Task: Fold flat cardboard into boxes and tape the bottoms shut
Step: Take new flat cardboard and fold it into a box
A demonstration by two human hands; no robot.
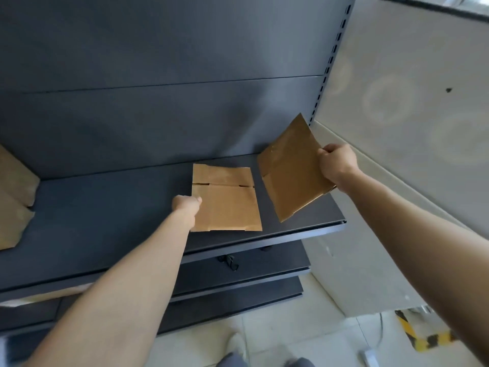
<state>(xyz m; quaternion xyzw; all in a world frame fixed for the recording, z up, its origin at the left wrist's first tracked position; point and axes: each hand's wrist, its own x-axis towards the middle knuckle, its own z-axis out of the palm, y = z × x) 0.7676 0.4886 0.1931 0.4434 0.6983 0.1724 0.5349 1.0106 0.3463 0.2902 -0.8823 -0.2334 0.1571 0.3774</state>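
Observation:
A flat brown cardboard blank (227, 205) lies on the dark grey shelf (105, 215), slightly right of centre. My left hand (186, 203) rests at its left edge with the fingers curled against the cardboard; whether it grips the blank is unclear. A second flat cardboard blank (288, 170) is lifted off the shelf and tilted, its lower corner hanging just above the shelf's right end. My right hand (337, 161) pinches the right edge of this raised blank.
More brown cardboard (14, 197) is stacked at the shelf's far left. Lower shelves (238, 271) carry a small black object (229, 260). A pale wall stands to the right, with yellow-black striped tape (420, 337) on the tiled floor.

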